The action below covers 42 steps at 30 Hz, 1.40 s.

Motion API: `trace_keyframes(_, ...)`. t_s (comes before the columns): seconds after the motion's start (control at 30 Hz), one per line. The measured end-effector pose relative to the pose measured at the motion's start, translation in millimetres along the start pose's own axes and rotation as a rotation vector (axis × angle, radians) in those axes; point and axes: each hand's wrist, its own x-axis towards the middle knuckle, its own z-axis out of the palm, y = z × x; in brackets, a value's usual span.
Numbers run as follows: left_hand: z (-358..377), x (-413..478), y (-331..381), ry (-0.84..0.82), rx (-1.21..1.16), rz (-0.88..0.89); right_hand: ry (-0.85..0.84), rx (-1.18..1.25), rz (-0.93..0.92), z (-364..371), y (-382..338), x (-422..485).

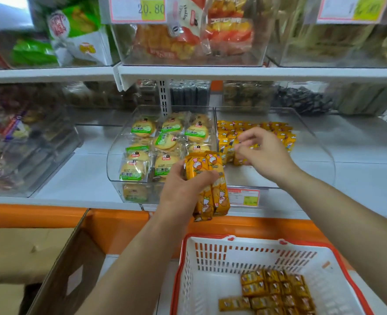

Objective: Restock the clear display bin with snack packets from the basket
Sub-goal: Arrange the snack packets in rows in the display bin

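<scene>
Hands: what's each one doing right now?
Left hand: holds orange snack packets.
Right hand: curled over the clear bin; grip cannot be told.

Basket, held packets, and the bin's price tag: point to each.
basket (251, 258), head view, back wall.
held packets (221, 196), head view, lower wrapper.
price tag (243, 197), head view, its middle.

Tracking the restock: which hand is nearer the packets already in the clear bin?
Right. The right hand is over those packets inside the clear bin; the left hand is at its front, gripping a stack.
</scene>
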Motion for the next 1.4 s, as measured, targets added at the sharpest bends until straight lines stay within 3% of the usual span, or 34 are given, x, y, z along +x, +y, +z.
trace_keyframes(0.1,12.1,-10.0,-1.9,-0.044,-0.039,-0.045,-0.254,0.338,0.102,-18.5,-24.7,-68.2)
trace_keyframes(0.17,21.2,-17.9,-3.9,-0.095,-0.069,-0.065,-0.324,0.355,0.115,-23.5,-31.9,-101.7)
trace_keyframes(0.4,41.6,-39.3,-15.9,-0.246,-0.087,-0.068,-0.278,0.326,0.142,-40.3,-24.9,-142.2)
trace_keyframes(0.7,36.7,-39.2,-6.7,-0.113,0.096,-0.015,-0.100,0.649,0.313,-61.2,1.4,-130.3)
trace_keyframes(0.87,20.9,-29.0,-2.5,-0.090,0.156,0.024,0.100,0.343,0.197,-65.9,19.5,-104.7)
trace_keyframes(1.0,11.1,-16.4,-0.4,-0.078,0.218,0.089,0.158,0.104,-0.022,-56.4,25.5,-63.6)
trace_keyframes(1.1,4.6,-8.3,-1.5,-0.079,0.248,0.120,0.134,-0.082,-0.140,-45.0,27.4,-19.9)
trace_keyframes(1.4,-0.1,7.1,-10.1,-0.063,0.213,0.108,-0.018,-0.507,-0.143,12.1,53.3,74.2)
